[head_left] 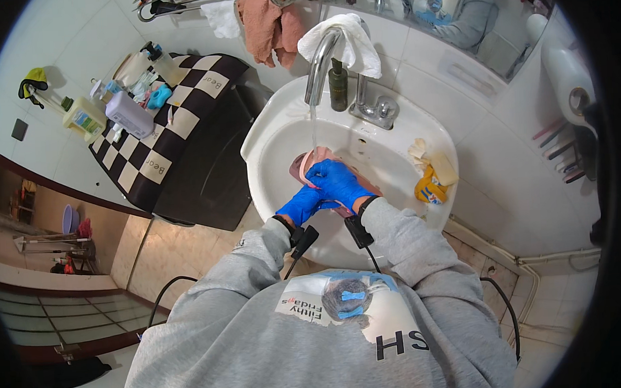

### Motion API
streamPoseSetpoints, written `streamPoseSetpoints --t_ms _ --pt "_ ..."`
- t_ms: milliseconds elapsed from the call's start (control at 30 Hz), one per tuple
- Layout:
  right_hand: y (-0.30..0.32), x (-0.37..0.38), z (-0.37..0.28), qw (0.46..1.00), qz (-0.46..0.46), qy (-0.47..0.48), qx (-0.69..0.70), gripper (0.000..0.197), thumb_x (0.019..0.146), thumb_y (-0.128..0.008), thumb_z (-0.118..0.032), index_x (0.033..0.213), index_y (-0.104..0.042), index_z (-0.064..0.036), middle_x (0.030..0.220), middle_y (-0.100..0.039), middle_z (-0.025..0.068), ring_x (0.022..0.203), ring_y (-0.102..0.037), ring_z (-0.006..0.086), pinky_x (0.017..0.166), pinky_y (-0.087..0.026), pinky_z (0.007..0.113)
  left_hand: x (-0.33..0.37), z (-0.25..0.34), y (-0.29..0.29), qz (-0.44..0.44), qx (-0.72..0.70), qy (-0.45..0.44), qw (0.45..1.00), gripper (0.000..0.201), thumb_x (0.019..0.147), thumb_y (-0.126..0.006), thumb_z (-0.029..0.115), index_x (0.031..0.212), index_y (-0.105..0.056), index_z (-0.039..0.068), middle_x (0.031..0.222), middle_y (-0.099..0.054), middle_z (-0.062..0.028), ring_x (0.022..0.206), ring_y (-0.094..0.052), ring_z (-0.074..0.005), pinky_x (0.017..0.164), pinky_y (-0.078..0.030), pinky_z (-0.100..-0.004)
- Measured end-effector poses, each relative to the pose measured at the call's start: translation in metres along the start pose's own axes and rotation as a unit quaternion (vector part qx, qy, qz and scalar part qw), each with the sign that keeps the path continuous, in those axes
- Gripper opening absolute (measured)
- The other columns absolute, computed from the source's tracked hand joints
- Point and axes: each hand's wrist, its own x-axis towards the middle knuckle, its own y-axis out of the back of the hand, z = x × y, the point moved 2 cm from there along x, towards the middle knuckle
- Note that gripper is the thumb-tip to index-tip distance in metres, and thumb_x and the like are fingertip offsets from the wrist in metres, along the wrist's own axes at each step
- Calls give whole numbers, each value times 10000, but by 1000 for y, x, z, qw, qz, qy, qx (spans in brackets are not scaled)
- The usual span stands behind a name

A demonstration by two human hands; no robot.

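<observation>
Both my hands wear blue gloves and are together over the white sink (264, 144). They hold a pink and mauve thing that looks like a slipper (305, 168), with a pale pink band at its far end. My right hand (339, 181) is closed over it with curled fingers. Below and to the left, my left hand (299, 207) grips it from the near side, its fingers partly hidden by the right. From the chrome faucet (318, 74), a thin stream of water falls onto the slipper's far end. More pink material shows beside my right hand, its outline partly covered.
A dark green bottle (338, 87) and the faucet handle (376, 111) stand on the sink's back ledge. At the right rim lie a yellow packet (431, 188) and a pale soap-like block (444, 169). Bottles crowd a checkered cover (133, 161) at left. A white cloth (350, 45) drapes the faucet.
</observation>
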Motion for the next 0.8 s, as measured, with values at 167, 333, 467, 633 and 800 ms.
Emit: streamPoseSetpoints --t_ms 167,333,467,633,800 --pt "-1 13 4 972 180 -97 112 181 773 -581 -207 833 -658 -54 807 -625 189 764 -609 338 678 -480 378 -6 0 4 0 -36 -13 999 350 828 -558 43 1170 -488 19 1064 -584 -112 943 -596 -205 837 -506 -305" --pt "2 29 22 960 231 -142 76 179 756 -598 -178 815 -661 -21 831 -627 206 739 -611 363 658 -489 393 -2 -12 15 38 -29 5 999 351 795 -545 -1 1143 -506 7 1025 -601 -107 914 -603 -193 823 -508 -296" --pt "-5 33 30 896 255 -140 335 163 783 -606 -117 882 -641 6 809 -652 116 678 -610 170 628 -489 300 -4 -12 14 35 -25 -18 999 352 799 -554 11 1147 -507 14 1019 -603 -107 915 -604 -198 823 -508 -291" --pt "-23 25 16 962 142 -100 210 230 735 -602 -202 875 -637 -24 865 -625 174 797 -602 329 727 -481 371 -7 -7 8 35 -20 15 999 340 809 -522 18 1146 -495 52 1057 -592 -120 900 -621 -220 780 -536 -308" --pt "-21 17 6 978 116 -99 143 209 741 -588 -208 845 -612 -29 887 -598 190 842 -581 336 756 -463 388 -3 -18 15 50 -82 -10 995 321 813 -521 6 1131 -500 41 1051 -594 -124 881 -626 -223 725 -553 -309"
